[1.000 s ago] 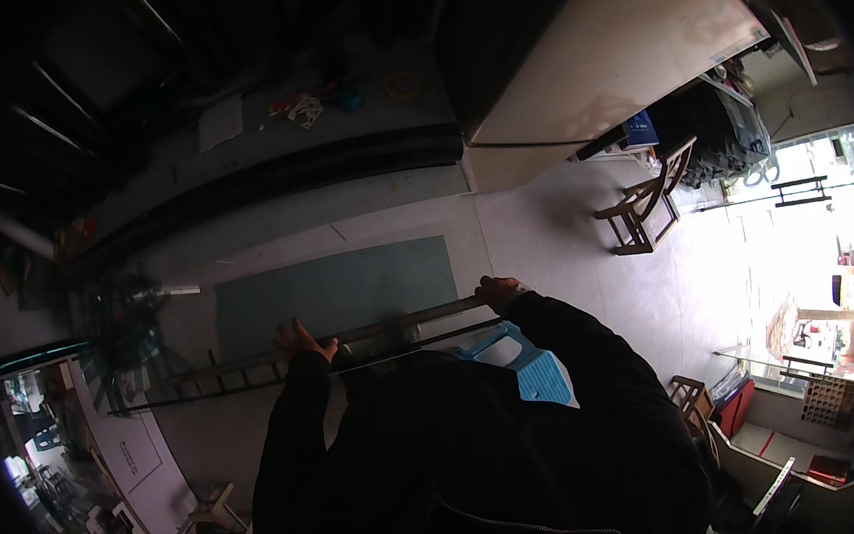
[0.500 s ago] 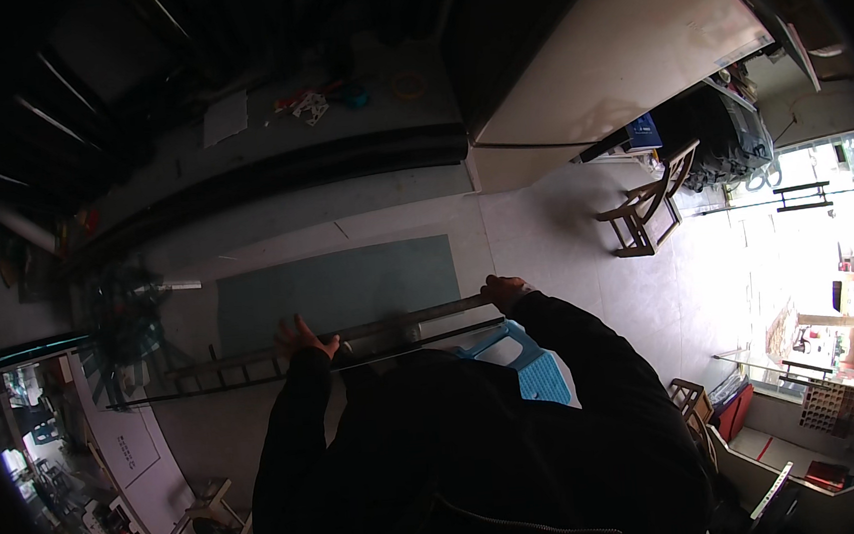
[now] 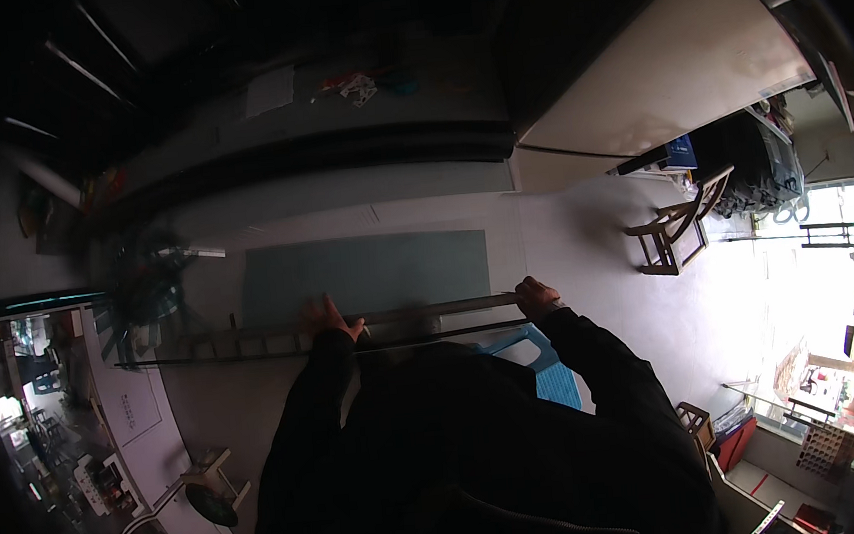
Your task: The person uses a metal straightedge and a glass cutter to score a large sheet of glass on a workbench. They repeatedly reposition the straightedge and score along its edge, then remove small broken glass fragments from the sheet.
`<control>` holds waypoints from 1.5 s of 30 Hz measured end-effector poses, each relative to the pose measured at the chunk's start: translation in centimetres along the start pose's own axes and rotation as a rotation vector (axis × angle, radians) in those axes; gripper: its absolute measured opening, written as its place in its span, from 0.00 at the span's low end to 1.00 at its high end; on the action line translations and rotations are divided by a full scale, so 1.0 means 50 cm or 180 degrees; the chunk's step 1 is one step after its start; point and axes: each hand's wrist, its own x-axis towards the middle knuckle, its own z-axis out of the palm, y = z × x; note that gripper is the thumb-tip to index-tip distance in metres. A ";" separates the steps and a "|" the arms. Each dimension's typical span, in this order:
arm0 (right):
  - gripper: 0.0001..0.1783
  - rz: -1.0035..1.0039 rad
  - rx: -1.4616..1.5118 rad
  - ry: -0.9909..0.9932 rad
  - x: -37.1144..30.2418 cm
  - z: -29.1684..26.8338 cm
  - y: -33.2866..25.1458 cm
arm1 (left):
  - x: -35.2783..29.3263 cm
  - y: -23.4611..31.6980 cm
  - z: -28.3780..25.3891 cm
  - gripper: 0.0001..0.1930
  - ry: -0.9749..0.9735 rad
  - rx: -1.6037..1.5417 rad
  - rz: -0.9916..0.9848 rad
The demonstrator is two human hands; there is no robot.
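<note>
A long, narrow ladder-like frame (image 3: 440, 309) with short crossbars at its left part lies sideways just in front of my body. My right hand (image 3: 538, 298) is closed round the right end of its far rail. Farther left, my left hand (image 3: 331, 320) rests at the frame with fingers spread and thumb stretched out. Beyond the rail lies a flat grey-green rectangular sheet (image 3: 377, 269). Under my right forearm, partly hidden by my body, is a light blue plastic stool (image 3: 556, 382).
A dark bench (image 3: 470, 178) runs along the far side, with a white sheet (image 3: 271, 92) and small tools on it. A pale cabinet (image 3: 672, 67) stands far right, near a wooden chair (image 3: 668, 238). Dark tangled material (image 3: 147, 279) lies left. A small stool (image 3: 213, 485) stands lower left.
The frame has gone from sloping up at its right end to nearly level. Both hands stay at it; the whole scene has shifted slightly right in view.
</note>
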 end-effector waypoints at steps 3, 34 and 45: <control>0.05 0.0310 0.0383 0.0198 0.000 -0.032 -0.062 | 0.001 -0.033 0.043 0.52 0.0339 -0.0201 0.0419; 0.22 0.1425 0.0793 -0.0127 0.019 0.074 -0.203 | 0.070 -0.231 0.143 0.33 0.1465 -0.0976 0.2082; 0.19 0.0727 0.0517 -0.0077 -0.003 0.021 -0.223 | 0.082 -0.426 0.107 0.30 0.0682 -0.0660 0.1262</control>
